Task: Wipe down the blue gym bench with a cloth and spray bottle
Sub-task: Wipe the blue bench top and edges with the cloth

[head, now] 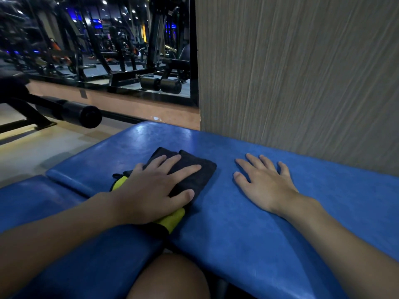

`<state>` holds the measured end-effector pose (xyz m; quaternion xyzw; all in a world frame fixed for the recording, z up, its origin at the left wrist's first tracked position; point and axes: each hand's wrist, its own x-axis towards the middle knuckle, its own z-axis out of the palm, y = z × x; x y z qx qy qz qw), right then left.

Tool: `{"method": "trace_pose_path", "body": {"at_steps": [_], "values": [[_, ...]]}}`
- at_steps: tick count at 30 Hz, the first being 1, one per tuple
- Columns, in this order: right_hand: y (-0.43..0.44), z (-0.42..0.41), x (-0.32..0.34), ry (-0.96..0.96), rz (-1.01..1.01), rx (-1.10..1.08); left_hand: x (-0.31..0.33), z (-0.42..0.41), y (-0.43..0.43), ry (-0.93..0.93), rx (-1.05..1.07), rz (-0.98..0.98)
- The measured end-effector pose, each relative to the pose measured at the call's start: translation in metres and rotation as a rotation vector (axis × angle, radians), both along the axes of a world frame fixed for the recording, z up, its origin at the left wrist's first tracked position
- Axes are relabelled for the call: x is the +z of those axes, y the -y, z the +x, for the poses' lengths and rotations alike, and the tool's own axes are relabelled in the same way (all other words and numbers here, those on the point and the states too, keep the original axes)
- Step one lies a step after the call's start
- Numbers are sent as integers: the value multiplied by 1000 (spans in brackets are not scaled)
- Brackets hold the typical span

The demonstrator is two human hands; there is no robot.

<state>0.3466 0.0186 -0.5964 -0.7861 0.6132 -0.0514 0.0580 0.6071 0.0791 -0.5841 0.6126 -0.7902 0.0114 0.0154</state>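
The blue gym bench [248, 223] fills the lower half of the view, its padded top in two sections. A folded black cloth with yellow-green edges [194, 171] lies on the larger pad. My left hand [155, 190] presses flat on the cloth, fingers spread over it. My right hand [265, 184] rests palm-down on the bare blue pad to the right of the cloth, fingers apart and holding nothing. No spray bottle is in view.
A grey wood-grain wall [302, 72] rises right behind the bench. A mirror [108, 44] at the back left reflects black gym machines. A black padded roller bar [71, 113] stands on the floor to the left. A bare knee [170, 279] shows below the bench.
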Motion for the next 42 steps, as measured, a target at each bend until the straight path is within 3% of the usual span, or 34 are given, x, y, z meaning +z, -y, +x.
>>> {"method": "trace_pose_path", "body": {"at_steps": [6,16,22,33,37,42], "values": [[10,6,12,-113,-11,4,1,-15,67,-31,29,37],[22,22,-1,-39,7,2,-1,-41,187,-101,51,-35],[20,22,-1,-20,15,-8,-4,-23,153,-55,27,-28],[7,25,13,-42,3,-6,-3,46,-3,-4,-22,-20],[13,39,23,27,-74,20,-1,41,11,-23,-9,-12],[25,65,11,4,3,49,-1,27,69,-35,31,14]]}}
